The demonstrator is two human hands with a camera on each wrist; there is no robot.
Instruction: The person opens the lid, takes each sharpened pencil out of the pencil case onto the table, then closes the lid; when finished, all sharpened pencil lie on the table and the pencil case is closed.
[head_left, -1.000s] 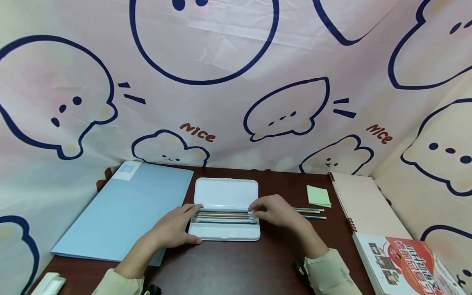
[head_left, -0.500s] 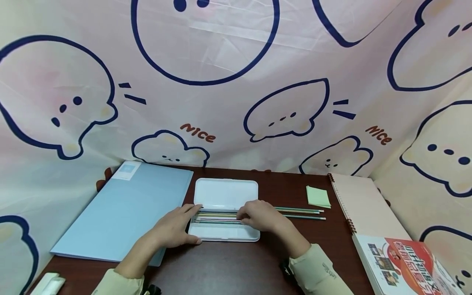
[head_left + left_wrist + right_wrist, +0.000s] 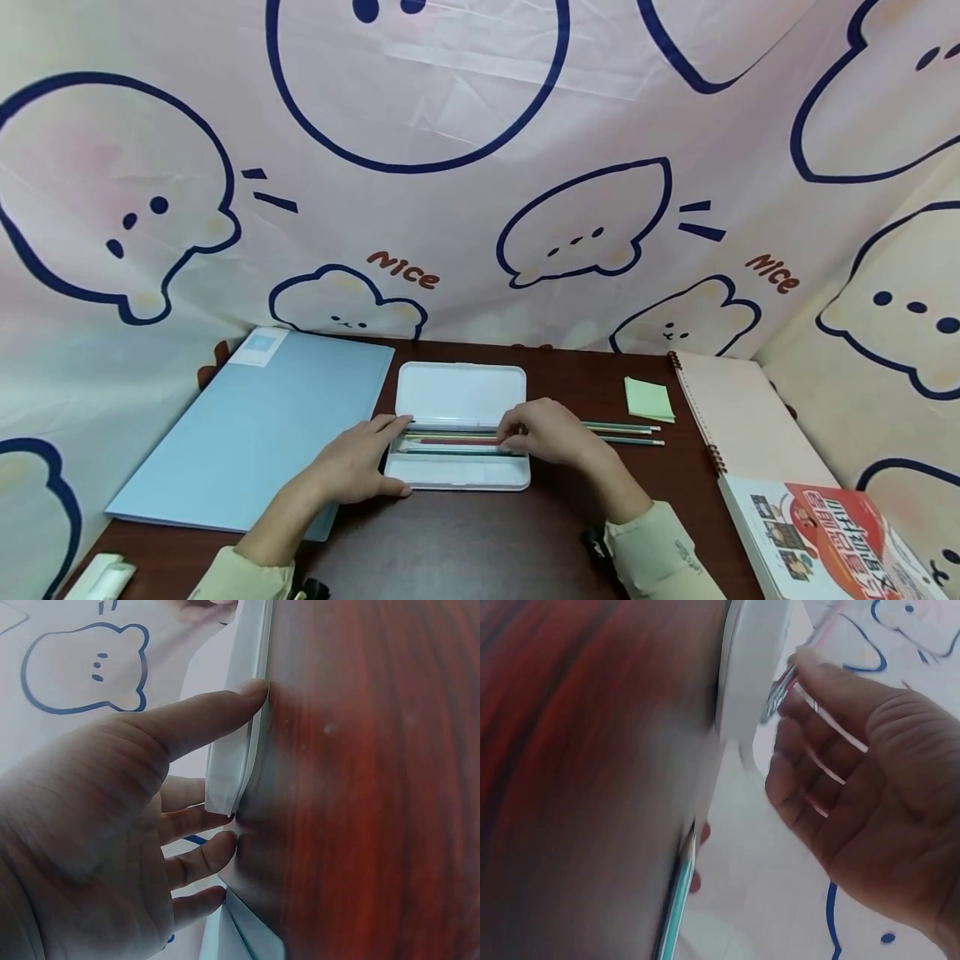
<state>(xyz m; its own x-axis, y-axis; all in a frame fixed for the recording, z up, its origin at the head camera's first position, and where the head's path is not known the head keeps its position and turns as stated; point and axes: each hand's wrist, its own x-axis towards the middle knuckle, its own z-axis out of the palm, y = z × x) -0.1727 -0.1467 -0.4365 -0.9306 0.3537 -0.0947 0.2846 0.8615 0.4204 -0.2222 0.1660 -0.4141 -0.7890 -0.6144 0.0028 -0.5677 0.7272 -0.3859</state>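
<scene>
An open white pencil case [image 3: 461, 392] lies on the dark table with several coloured pencils [image 3: 442, 452] in its tray. My left hand [image 3: 352, 461] holds the case's left end, its thumb at the front edge and its fingers at the left side; the left wrist view shows the thumb against the case wall [image 3: 229, 765]. Over the tray's right end, my right hand [image 3: 551, 429] pinches a pencil between thumb and index finger. In the right wrist view this pencil [image 3: 826, 626] looks pinkish and blurred. Whether a second pencil is in the pinch I cannot tell.
More pencils [image 3: 622, 428] lie right of the case, partly behind the right hand. Green sticky notes [image 3: 648, 399], a spiral notebook [image 3: 750, 417] and a thick book [image 3: 832, 537] are farther right. A blue folder [image 3: 262, 425] lies left; a white object [image 3: 101, 577] is at front left.
My right hand has moved left over the tray, then a little back to the right. Coloured pencils in the tray have shifted slightly. My left hand stays at the case's left end.
</scene>
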